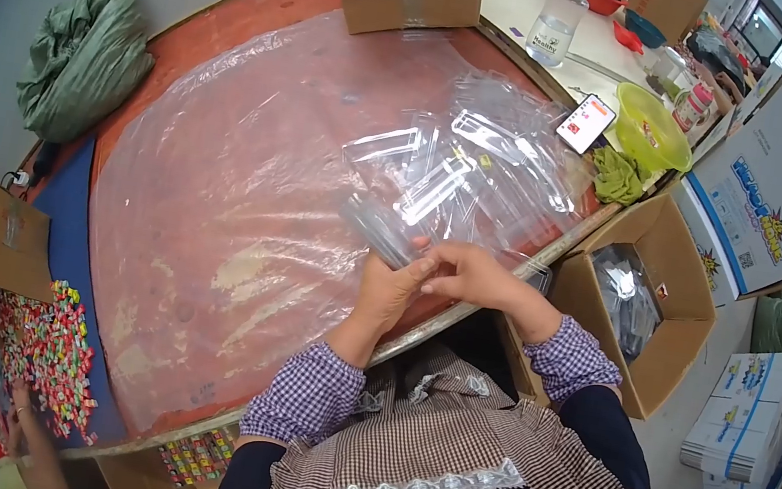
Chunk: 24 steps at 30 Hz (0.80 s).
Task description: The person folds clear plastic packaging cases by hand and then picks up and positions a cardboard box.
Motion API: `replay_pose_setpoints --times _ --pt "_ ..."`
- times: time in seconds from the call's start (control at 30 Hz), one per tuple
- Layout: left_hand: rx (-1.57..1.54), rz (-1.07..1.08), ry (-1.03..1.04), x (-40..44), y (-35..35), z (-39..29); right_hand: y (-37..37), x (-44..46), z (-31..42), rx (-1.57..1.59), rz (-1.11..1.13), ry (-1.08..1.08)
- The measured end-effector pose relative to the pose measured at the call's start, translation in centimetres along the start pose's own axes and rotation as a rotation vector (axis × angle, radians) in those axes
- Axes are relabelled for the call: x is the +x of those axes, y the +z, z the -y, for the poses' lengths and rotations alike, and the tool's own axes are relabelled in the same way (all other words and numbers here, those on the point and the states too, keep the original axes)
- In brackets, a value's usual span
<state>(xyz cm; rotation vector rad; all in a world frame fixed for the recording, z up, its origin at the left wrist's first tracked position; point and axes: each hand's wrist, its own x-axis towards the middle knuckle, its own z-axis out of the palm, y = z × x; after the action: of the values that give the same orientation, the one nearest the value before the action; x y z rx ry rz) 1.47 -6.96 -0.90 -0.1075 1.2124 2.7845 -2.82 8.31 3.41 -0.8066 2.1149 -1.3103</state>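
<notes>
My left hand (387, 295) is closed around a small stack of long clear plastic sleeves (376, 226), tilted up and away over the near edge of the table. My right hand (469, 275) has its fingers curled at the near end of the same stack, against my left thumb; its exact grip is partly hidden. Just beyond my hands lies a loose pile of clear plastic sleeves (463, 169), shiny and overlapping.
Clear sheeting covers the red table (213, 218). Around it are an open carton (412, 0), a box of plastic pieces (625, 300), a phone (586, 122), a bottle (557, 21), a yellow-green bowl (649, 128) and a green sack (85, 57). Another person's hand (21, 397) reaches toward colourful small pieces (51, 356).
</notes>
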Motion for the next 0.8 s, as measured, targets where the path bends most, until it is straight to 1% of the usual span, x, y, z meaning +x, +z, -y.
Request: replay_pose_setpoints --times 0.1,0.27,0.37,0.4,0.43,0.5,0.57,0.6,0.67,0.7,0.77,0.8 --pt "-0.060 0.034 -0.064 -0.1 -0.2 -0.2 0.7 0.4 -2.4 0.285 -0.057 -0.109" --pt "-0.036 0.111 -0.095 -0.1 0.0 -0.2 0.1 -0.4 -1.8 0.324 -0.027 -0.084" --pt "0.048 0.042 -0.033 -0.1 -0.2 0.0 -0.1 -0.4 0.5 0.273 -0.114 0.243" --pt "0.051 0.037 -0.028 0.1 -0.3 -0.1 -0.7 0.0 -0.2 -0.096 -0.283 0.032" --pt "0.057 -0.027 0.002 0.3 -0.3 -0.3 -1.9 0.5 -1.0 -0.463 -0.447 -0.184" --pt "0.065 -0.155 0.051 0.5 -0.4 -0.4 -6.0 1.7 -0.8 -0.878 -0.861 -0.258" --pt "0.062 -0.133 0.027 0.3 -0.4 -0.1 -10.9 2.7 -0.9 -0.976 -1.057 -0.277" --pt "0.059 -0.107 0.006 0.2 -0.4 0.1 -10.8 2.3 -0.9 -0.978 -1.063 -0.270" --pt "0.063 -0.070 0.001 0.5 -0.2 -0.2 -10.3 1.8 -0.8 -0.905 -0.885 -0.135" --pt "0.056 -0.064 0.035 0.6 -0.2 -0.1 -10.0 1.7 -0.7 -0.870 -0.789 -0.074" --pt "0.027 -0.067 0.092 0.3 0.0 0.4 -5.2 1.0 -0.8 -0.329 -0.336 0.028" --pt "0.021 -0.071 0.091 0.3 -0.1 0.6 -2.8 0.6 -0.2 -0.179 -0.157 0.002"
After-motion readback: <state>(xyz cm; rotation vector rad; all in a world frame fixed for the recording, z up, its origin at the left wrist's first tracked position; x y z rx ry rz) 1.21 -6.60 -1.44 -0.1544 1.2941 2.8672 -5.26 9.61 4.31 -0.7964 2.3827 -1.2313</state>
